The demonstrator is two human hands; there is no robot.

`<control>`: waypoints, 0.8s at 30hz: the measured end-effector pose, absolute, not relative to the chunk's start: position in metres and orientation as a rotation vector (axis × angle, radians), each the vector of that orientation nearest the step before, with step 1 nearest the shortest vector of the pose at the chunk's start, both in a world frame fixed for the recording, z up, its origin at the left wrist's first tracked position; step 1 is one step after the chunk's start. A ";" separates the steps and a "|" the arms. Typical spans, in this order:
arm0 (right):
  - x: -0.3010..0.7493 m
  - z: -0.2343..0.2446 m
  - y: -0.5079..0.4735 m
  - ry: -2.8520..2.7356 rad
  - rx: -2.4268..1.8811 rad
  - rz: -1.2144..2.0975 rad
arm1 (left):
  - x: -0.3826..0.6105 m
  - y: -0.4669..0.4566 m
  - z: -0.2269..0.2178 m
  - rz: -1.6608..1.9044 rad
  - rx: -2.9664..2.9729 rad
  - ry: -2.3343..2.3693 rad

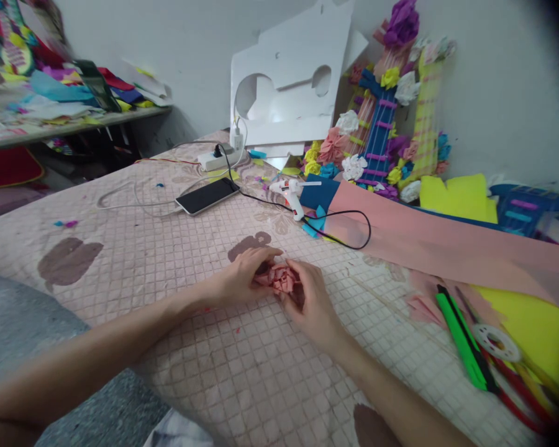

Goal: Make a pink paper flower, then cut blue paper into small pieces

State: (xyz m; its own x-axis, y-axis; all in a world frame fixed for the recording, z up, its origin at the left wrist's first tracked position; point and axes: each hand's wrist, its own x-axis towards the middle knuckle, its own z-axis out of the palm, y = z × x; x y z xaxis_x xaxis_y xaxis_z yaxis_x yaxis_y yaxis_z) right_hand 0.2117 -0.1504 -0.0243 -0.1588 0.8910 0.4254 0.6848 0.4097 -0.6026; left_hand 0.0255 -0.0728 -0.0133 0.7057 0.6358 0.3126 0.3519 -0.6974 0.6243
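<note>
Head view: the bare left hand (243, 276) clasps one side of a crumpled, rosette-shaped pink paper flower (283, 279), low over the pale checked tablecloth (242, 379); the bare right hand (313, 301) grips its other side. Light, even fingertip pressure should spare the folds.

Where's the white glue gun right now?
In the head view, the white glue gun lies above centre, between the phone on its left and the pink sheet on its right.

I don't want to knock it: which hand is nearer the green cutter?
Right. The right hand is to the left of the green cutter, apart from it; the left hand is farther left, across the crumpled pink piece.
</note>
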 end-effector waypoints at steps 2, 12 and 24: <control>0.212 -0.024 -0.151 -1.913 -1.347 0.355 | 0.026 -0.074 -0.015 0.716 2.389 0.768; 0.212 -0.023 -0.151 -1.908 -1.345 0.363 | 0.027 -0.074 -0.013 0.712 2.396 0.767; 0.211 -0.021 -0.151 -1.904 -1.348 0.348 | 0.027 -0.074 -0.016 0.749 2.396 0.768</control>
